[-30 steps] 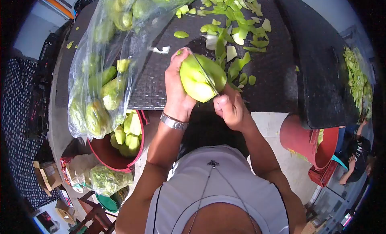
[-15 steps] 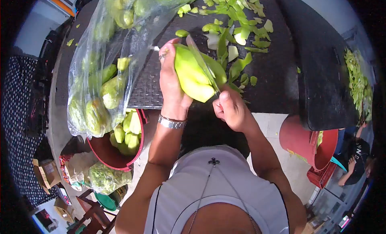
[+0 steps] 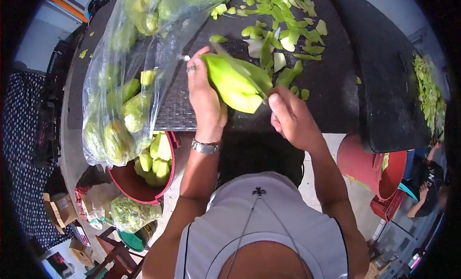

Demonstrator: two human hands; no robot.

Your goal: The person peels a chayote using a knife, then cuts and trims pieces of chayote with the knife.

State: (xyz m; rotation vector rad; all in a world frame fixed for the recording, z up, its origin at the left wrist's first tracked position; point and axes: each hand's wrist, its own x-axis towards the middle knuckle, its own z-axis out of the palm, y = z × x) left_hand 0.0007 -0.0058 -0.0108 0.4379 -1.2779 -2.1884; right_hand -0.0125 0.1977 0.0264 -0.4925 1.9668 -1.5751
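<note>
My left hand (image 3: 205, 99) holds a pale green fruit (image 3: 231, 84) from its left side, above the front edge of a dark woven table (image 3: 175, 108). My right hand (image 3: 294, 117) is closed round the handle of a knife (image 3: 252, 83), at the fruit's lower right. The blurred blade runs along the fruit's upper right side, and a strip of green peel hangs beyond it. Green peelings (image 3: 288, 39) lie scattered on the table behind the fruit. At the left, a clear plastic bag (image 3: 120, 106) holds several unpeeled fruits.
A red bucket (image 3: 139, 185) with peeled fruits stands below the table at the left. Another red bucket (image 3: 357, 159) stands at the right under a black board (image 3: 389, 96). A co-worker (image 3: 425, 185) is at the far right, near heaped green pieces (image 3: 427, 96).
My left hand has moved slightly left and tilted the fruit. My right hand has shifted right and up with the knife, and the peel strip stands farther out.
</note>
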